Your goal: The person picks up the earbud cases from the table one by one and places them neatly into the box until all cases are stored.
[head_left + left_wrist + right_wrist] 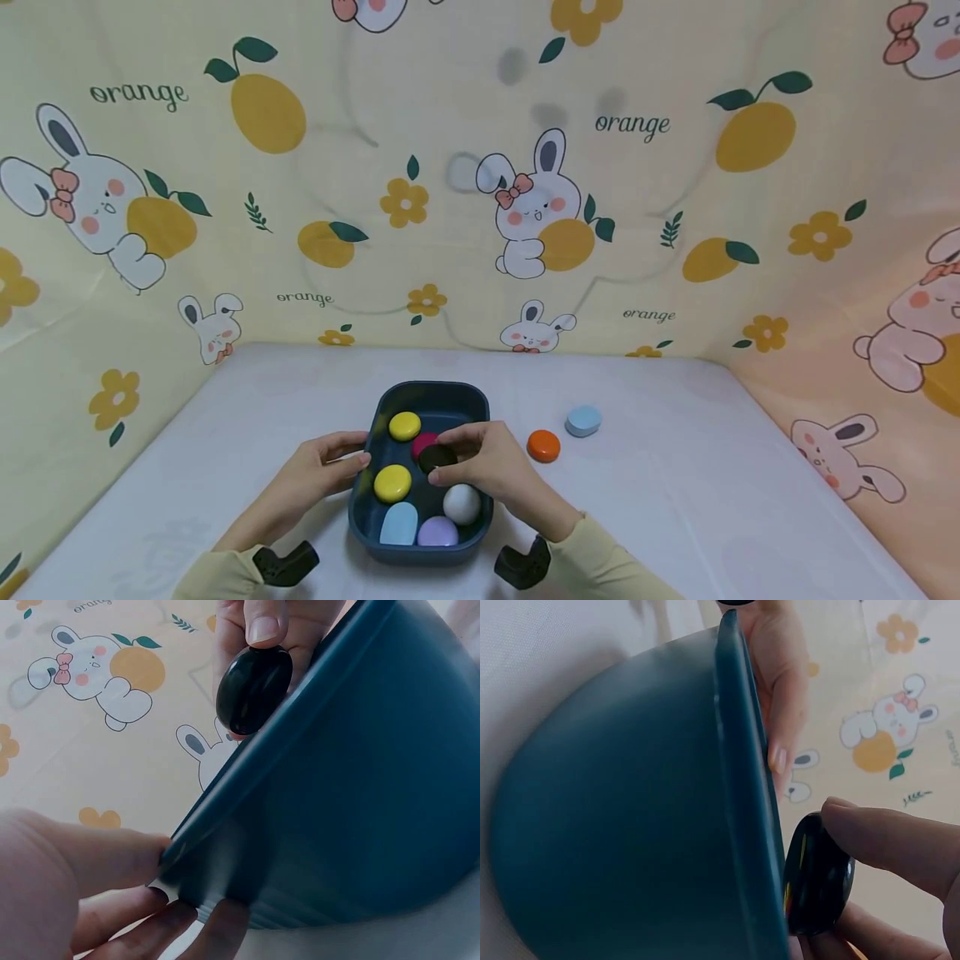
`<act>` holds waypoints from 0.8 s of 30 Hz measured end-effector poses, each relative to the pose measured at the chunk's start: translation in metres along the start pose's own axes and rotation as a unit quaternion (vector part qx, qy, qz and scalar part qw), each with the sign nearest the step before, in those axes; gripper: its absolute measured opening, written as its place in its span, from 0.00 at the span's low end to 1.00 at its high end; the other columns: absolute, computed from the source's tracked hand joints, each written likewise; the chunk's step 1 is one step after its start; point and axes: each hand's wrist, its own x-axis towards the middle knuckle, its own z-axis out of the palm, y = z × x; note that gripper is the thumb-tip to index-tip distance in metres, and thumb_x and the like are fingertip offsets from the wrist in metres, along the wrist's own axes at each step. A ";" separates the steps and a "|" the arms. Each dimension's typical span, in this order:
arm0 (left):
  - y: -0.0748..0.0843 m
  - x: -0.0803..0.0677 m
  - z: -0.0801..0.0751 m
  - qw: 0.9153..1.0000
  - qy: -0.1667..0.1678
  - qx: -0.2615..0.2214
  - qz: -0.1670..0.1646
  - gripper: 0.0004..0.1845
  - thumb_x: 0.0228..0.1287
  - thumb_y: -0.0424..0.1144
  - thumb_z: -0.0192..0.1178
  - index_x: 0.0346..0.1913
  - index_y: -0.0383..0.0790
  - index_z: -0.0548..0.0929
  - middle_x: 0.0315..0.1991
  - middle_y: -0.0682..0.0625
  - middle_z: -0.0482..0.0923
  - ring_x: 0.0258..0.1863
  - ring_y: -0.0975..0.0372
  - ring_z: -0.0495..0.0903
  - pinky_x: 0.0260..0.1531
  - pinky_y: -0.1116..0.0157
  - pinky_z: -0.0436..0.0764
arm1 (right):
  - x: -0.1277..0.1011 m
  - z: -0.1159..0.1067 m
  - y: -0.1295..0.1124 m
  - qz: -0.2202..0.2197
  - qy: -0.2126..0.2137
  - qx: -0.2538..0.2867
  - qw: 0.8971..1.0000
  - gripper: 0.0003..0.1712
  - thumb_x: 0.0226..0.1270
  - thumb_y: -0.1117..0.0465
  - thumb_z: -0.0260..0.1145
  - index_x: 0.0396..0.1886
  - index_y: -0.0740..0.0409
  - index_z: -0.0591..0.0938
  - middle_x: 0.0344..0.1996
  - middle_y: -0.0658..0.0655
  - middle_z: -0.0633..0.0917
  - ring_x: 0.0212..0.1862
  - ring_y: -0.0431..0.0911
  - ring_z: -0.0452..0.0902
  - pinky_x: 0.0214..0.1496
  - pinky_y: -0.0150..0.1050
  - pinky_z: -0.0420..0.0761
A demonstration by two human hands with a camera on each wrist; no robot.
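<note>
A dark blue, round-cornered plastic box (pixel 431 389) sits on the table. At its left wall my left hand (pixel 324 467) grips the edge, thumb by the rim and fingers against the outside (pixel 131 862). My right hand (pixel 487 462) pinches a glossy black disc (pixel 437 457) between thumb and fingers, just over the box's right half; the left wrist view shows the disc (pixel 253 690) near the rim. Inside lie a yellow disc (pixel 405 426), a second yellow disc (pixel 393 483), a partly hidden magenta disc (pixel 423 444), a whitish ball (pixel 461 504), a light blue arched piece (pixel 399 523) and a lilac disc (pixel 438 532).
Right of the box, an orange disc (pixel 543 446) and a light blue thick piece (pixel 583 421) lie on the white tabletop (pixel 675 483). A cream cloth (pixel 450 250) printed with rabbits and oranges rises behind and at both sides. Black devices (pixel 523 563) are worn at the wrists.
</note>
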 end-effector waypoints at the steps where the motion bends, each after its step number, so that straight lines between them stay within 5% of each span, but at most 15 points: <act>1: 0.000 0.000 0.000 1.000 0.000 0.000 0.001 0.27 0.68 0.43 0.64 0.65 0.34 0.73 0.61 0.40 0.74 0.55 0.51 0.79 0.49 0.56 0.83 | 0.000 0.000 0.000 0.001 0.001 0.001 1.000 0.24 0.52 0.63 0.80 0.50 0.59 0.86 0.41 0.52 0.86 0.42 0.49 0.79 0.50 0.43 0.82; 24: 0.000 0.000 0.000 1.000 0.003 0.005 0.000 0.26 0.69 0.42 0.63 0.65 0.34 0.73 0.60 0.41 0.76 0.54 0.52 0.79 0.48 0.56 0.84 | -0.004 -0.004 0.003 -0.014 0.014 0.037 0.999 0.20 0.59 0.60 0.76 0.50 0.61 0.85 0.44 0.56 0.86 0.44 0.47 0.82 0.49 0.40 0.84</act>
